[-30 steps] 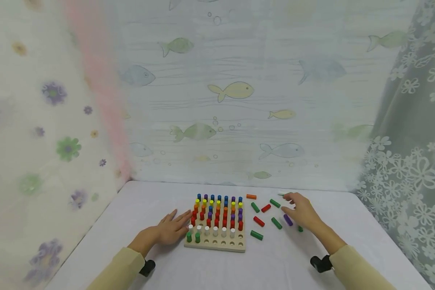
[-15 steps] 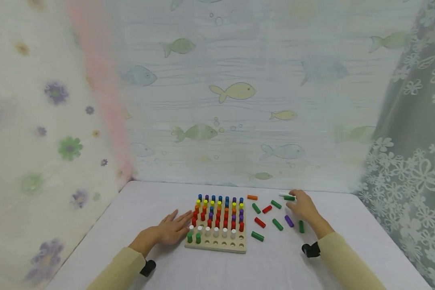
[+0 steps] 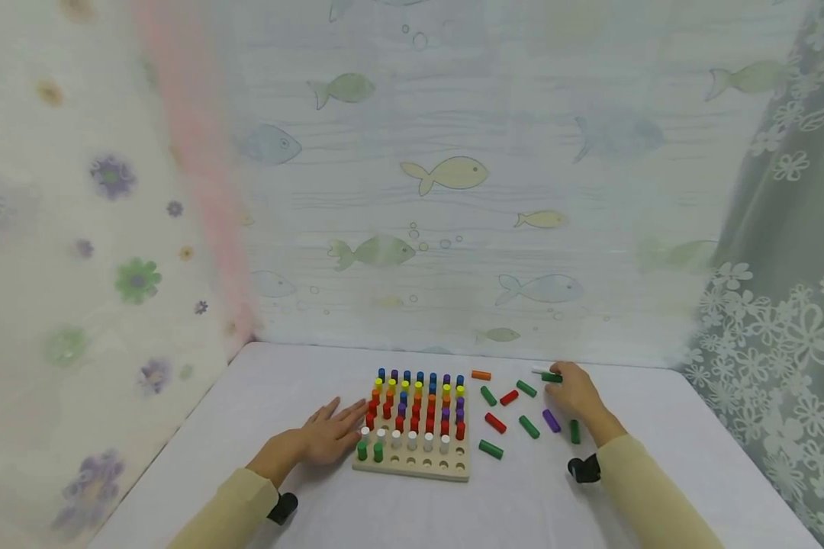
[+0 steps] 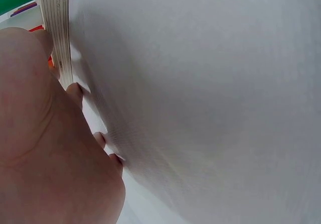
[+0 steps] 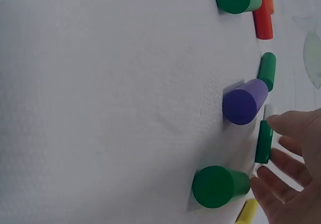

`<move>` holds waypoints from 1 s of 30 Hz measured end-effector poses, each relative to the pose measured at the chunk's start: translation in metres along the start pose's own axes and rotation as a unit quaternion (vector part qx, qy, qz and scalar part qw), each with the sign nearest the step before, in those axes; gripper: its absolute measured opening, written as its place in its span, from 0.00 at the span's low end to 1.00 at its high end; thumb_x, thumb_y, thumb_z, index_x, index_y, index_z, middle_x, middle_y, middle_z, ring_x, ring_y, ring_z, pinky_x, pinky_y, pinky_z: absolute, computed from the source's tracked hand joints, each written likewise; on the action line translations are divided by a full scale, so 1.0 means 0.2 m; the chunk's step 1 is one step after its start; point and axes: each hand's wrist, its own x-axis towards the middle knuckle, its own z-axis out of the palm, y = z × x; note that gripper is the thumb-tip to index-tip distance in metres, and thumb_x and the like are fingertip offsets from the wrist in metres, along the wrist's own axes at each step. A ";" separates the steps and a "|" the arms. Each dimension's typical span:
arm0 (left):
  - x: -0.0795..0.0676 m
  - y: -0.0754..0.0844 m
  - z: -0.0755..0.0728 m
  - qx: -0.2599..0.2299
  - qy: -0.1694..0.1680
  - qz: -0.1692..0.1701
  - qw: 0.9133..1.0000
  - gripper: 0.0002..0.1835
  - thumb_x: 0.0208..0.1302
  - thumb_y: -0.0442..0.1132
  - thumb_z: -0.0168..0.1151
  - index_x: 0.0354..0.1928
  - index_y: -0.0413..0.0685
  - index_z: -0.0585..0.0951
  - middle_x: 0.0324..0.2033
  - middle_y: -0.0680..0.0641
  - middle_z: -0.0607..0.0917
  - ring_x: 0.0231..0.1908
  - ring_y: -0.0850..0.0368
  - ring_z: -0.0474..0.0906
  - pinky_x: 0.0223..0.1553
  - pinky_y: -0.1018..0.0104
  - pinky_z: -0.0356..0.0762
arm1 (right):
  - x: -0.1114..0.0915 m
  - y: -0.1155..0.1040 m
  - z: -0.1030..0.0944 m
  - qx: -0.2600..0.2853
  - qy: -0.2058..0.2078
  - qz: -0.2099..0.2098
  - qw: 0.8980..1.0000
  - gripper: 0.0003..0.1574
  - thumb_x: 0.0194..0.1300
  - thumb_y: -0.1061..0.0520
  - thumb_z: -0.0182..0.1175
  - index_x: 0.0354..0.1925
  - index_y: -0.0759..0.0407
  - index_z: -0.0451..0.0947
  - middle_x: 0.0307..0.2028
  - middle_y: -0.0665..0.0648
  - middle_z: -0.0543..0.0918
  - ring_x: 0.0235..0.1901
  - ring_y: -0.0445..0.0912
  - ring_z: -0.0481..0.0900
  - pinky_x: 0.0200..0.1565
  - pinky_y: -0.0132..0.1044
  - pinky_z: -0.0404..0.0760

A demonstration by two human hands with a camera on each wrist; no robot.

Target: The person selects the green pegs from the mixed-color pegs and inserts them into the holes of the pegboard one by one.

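Observation:
A wooden pegboard (image 3: 412,476) holds rows of blue, yellow, orange, red, purple, white and green pegs. Against its left side rests my left hand (image 3: 326,438), fingers spread, holding nothing; in the left wrist view the hand (image 4: 55,133) lies beside the board's edge (image 4: 56,28). At the back right, my right hand (image 3: 578,395) has thumb and curled fingers about a green peg (image 3: 551,377) lying on the cloth. In the right wrist view, the thumb (image 5: 291,123) overlaps one end of that green peg (image 5: 264,142). A white peg (image 3: 539,370) lies right behind it, partly covered.
Between board and right hand lie loose pegs: orange (image 3: 481,375), red (image 3: 495,422), purple (image 3: 552,420) and several green, one (image 3: 490,449) nearest the board's front corner. A yellow piece (image 5: 247,211) shows below the right hand. A fish-patterned curtain (image 3: 446,229) hangs behind the white-clothed table.
My right hand has come in from the right-front to the back green peg, uncovering the green and purple pegs near its wrist. The left hand stays beside the board.

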 end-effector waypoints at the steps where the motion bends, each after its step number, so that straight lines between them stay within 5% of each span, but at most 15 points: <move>1: 0.00 0.00 0.00 0.001 0.000 0.000 1.000 0.33 0.80 0.55 0.46 0.82 0.59 0.55 0.81 0.55 0.54 0.80 0.35 0.39 0.76 0.34 0.42 | 0.00 0.00 0.00 -0.003 0.003 -0.004 1.000 0.28 0.70 0.63 0.58 0.63 0.77 0.69 0.63 0.78 0.72 0.64 0.73 0.69 0.63 0.66 0.70; 7: 0.00 0.00 0.00 0.001 0.001 -0.002 1.000 0.33 0.80 0.55 0.46 0.82 0.60 0.55 0.81 0.55 0.54 0.79 0.35 0.39 0.76 0.34 0.41 | 0.00 0.00 -0.01 -0.033 0.009 -0.022 0.999 0.22 0.66 0.66 0.60 0.56 0.77 0.75 0.53 0.75 0.79 0.55 0.70 0.76 0.58 0.63 0.76; 14: 0.02 -0.02 0.01 -0.006 -0.001 0.003 1.000 0.34 0.80 0.57 0.46 0.82 0.59 0.55 0.81 0.53 0.54 0.79 0.34 0.37 0.75 0.32 0.39 | -0.01 0.00 -0.01 -0.039 -0.003 -0.030 0.999 0.13 0.66 0.66 0.63 0.46 0.75 0.79 0.37 0.63 0.83 0.38 0.54 0.80 0.44 0.52 0.82; 30: -0.01 0.02 -0.01 -0.004 -0.005 -0.005 1.000 0.34 0.80 0.55 0.47 0.82 0.59 0.55 0.81 0.54 0.54 0.80 0.35 0.38 0.76 0.34 0.40 | -0.07 -0.03 -0.07 -0.001 0.009 -0.069 0.998 0.11 0.68 0.63 0.64 0.46 0.72 0.82 0.38 0.61 0.85 0.39 0.53 0.81 0.44 0.50 0.83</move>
